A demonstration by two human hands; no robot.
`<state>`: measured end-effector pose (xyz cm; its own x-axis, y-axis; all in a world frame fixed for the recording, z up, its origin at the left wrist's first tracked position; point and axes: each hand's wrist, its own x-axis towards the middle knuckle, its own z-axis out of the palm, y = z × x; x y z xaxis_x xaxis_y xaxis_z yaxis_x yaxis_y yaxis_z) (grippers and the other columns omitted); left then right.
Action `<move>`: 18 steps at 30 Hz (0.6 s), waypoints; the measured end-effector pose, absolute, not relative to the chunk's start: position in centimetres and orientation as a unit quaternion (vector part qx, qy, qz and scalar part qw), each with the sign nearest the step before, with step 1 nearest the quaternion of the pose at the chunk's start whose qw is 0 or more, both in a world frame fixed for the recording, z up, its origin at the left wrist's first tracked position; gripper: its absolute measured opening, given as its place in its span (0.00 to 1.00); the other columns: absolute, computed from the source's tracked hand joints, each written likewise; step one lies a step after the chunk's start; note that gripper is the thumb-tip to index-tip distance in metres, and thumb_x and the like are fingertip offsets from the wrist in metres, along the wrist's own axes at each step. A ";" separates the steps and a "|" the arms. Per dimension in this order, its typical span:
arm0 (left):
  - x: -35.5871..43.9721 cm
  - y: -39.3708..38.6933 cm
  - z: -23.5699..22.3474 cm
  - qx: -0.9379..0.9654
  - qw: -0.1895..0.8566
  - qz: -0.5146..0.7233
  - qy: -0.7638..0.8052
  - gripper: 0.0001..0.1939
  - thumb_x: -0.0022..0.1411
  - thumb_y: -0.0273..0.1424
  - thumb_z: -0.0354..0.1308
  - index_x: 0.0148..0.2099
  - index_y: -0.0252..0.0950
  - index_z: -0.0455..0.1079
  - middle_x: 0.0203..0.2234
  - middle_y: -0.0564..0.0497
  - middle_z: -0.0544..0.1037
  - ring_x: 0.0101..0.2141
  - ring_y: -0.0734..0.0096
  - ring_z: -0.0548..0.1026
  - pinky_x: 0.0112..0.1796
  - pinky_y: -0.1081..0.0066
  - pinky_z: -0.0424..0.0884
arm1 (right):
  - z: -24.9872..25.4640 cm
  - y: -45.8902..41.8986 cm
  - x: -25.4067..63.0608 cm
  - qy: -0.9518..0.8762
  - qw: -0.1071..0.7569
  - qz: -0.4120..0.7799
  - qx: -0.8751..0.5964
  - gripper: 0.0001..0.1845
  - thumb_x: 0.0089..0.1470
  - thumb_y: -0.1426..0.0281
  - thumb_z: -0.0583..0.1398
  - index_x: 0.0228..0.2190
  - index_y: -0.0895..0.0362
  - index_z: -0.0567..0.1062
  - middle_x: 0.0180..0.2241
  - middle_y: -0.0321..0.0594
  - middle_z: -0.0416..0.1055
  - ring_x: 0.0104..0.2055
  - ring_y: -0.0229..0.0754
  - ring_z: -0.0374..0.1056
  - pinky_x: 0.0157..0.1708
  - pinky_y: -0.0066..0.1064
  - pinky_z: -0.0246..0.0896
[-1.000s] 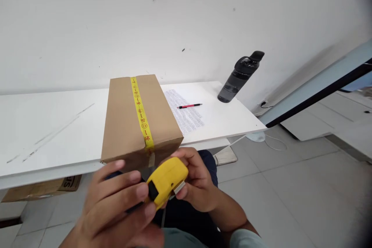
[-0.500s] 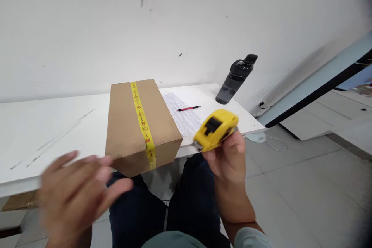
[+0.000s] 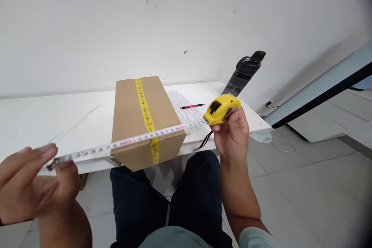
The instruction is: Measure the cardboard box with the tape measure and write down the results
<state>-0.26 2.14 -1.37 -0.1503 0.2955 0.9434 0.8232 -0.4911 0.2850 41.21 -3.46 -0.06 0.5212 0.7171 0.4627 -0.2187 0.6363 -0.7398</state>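
Observation:
My right hand [image 3: 232, 135] grips a yellow tape measure [image 3: 222, 108] by its case, with a black wrist strap dangling below. From the case, the white measuring blade [image 3: 145, 136] runs out to the left, slanting across and above the near edge of a cardboard box [image 3: 133, 112]. The blade's metal end sits between the thumb and fingers of my left hand [image 3: 37, 182], which is pinched on it at the lower left. Yellow printed packing tape runs along the box's top and down its front.
On the white table [image 3: 58, 124] lies a printed sheet [image 3: 186, 112] with a red and black pen [image 3: 192, 106] on it. A dark bottle [image 3: 244, 71] stands at the table's right end. Further right, a light panel with a black edge [image 3: 319, 93] leans diagonally into view.
The blade is now drawn out of the tape measure, its end in my left hand, which has moved left and closed. My right hand has lifted the case slightly.

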 end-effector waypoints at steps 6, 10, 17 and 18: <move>0.8 4.6 -1.4 -0.711 0.235 -0.553 -0.364 0.17 0.59 0.30 0.65 0.51 0.45 0.77 0.43 0.57 0.83 0.40 0.64 0.81 0.43 0.61 0.77 | -1.7 -0.2 41.0 -0.454 0.750 0.288 -0.385 0.27 0.60 0.51 0.62 0.59 0.41 0.71 0.39 0.34 0.71 0.25 0.32 0.62 0.25 0.25 0.64; 3.9 4.2 -1.9 -0.768 0.164 -0.544 -0.296 0.22 0.67 0.45 0.54 0.61 0.51 0.73 0.55 0.52 0.79 0.50 0.52 0.78 0.51 0.51 0.74 | -1.8 -0.8 39.3 -0.504 0.710 0.288 -0.398 0.30 0.61 0.51 0.62 0.62 0.41 0.68 0.49 0.39 0.72 0.30 0.35 0.65 0.34 0.32 0.72; 7.2 4.7 -1.7 -0.808 0.104 -0.510 -0.275 0.37 0.60 0.55 0.57 0.69 0.52 0.63 0.63 0.56 0.72 0.62 0.45 0.69 0.65 0.46 0.61 | -1.3 -0.7 39.4 -0.551 0.670 0.273 -0.415 0.33 0.64 0.48 0.56 0.66 0.42 0.61 0.42 0.38 0.70 0.31 0.38 0.65 0.38 0.37 0.72; 7.2 4.8 -1.7 -0.806 0.106 -0.513 -0.277 0.37 0.59 0.52 0.59 0.69 0.52 0.63 0.64 0.56 0.71 0.62 0.45 0.69 0.65 0.46 0.60 | -1.3 -0.8 39.4 -0.554 0.668 0.271 -0.416 0.33 0.64 0.48 0.56 0.66 0.43 0.61 0.42 0.38 0.70 0.31 0.38 0.65 0.38 0.37 0.72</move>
<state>7.19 4.81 -1.71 0.3215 0.3379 0.8846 0.5542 -0.8246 0.1136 39.39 -0.80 -1.29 0.2385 0.8236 0.5146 0.0987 0.5066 -0.8565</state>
